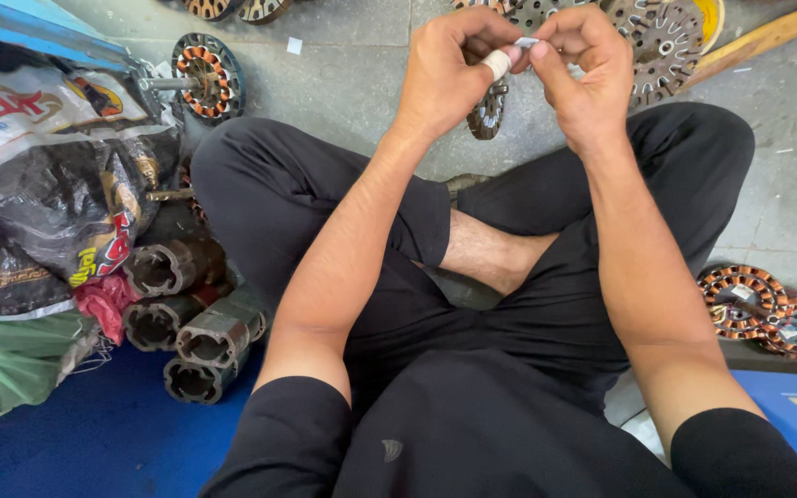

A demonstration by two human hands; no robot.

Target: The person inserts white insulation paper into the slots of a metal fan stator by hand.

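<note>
I sit cross-legged on a grey floor with both hands raised in front of me. My left hand (449,69) has a white bandage wrapped round the thumb, and its fingers pinch one end of a small white strip (525,42). My right hand (583,69) pinches the other end of that strip, fingertips touching those of the left. Just below and behind the hands a round wound stator (486,115) stands on the floor, partly hidden by my left hand.
Several grey metal motor cores (197,318) are stacked at my left, beside plastic bags (43,184). A copper-wound stator with a shaft (207,76) lies at the far left, more stators (666,32) lie ahead, two more (767,304) at right. A wooden stick (767,37) is at top right.
</note>
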